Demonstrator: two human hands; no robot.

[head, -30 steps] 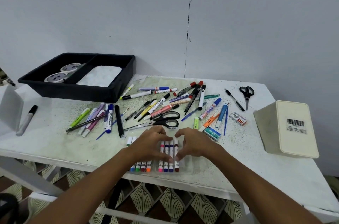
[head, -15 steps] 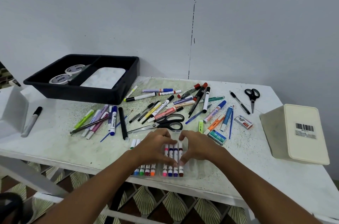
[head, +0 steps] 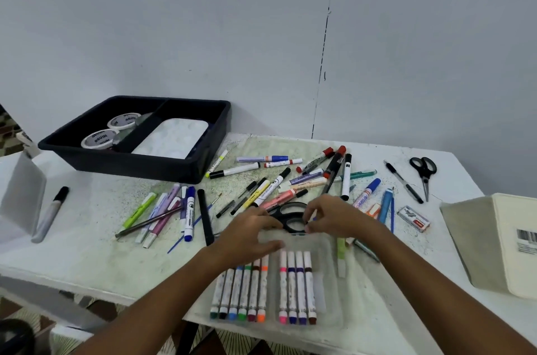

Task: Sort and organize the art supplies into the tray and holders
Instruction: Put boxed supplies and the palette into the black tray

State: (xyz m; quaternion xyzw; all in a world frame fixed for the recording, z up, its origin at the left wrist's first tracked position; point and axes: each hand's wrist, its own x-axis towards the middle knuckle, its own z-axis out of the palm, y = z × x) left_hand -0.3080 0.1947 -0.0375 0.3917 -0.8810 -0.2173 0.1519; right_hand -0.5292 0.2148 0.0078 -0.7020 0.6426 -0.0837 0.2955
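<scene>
Both hands over the clear marker case [head: 325, 253] at the near edge of the white counter [head: 87, 253]. My left hand [head: 250, 235] lies on the case's top left part, fingers loosely stretched, thumb out to the right, over the upper ends of the left marker group; not gripping anything I can see. My right hand [head: 334, 216] is at the case's far edge, thumb and forefinger pinched together there; can't tell if they actually hold the case rim or something small

Case holds two groups of markers [head: 296, 288], caps toward me: six on the left, four on the right, one slot on the far right bare. A light green highlighter [head: 341, 256] lies just beside the case's right side

Black scissors [head: 290, 215] sit right behind the case, between my hands, handles partly hidden. Behind them a loose pile of pens and markers [head: 305, 177] spread across the counter middle. Second bunch of highlighters and pens [head: 168, 212] to the left, a black-capped grey marker [head: 50, 213] well apart at far left

Black tray [head: 139, 163] at back left against the wall: two tape rolls [head: 110, 131] in its left compartment, white palette [head: 174, 136] in the right one. Small scissors [head: 424, 173] and a black pen [head: 402, 182] at back right, an eraser [head: 414, 218] nearer. Beige holder [head: 499, 241] lying on its side at right edge, barcode label facing up
</scene>
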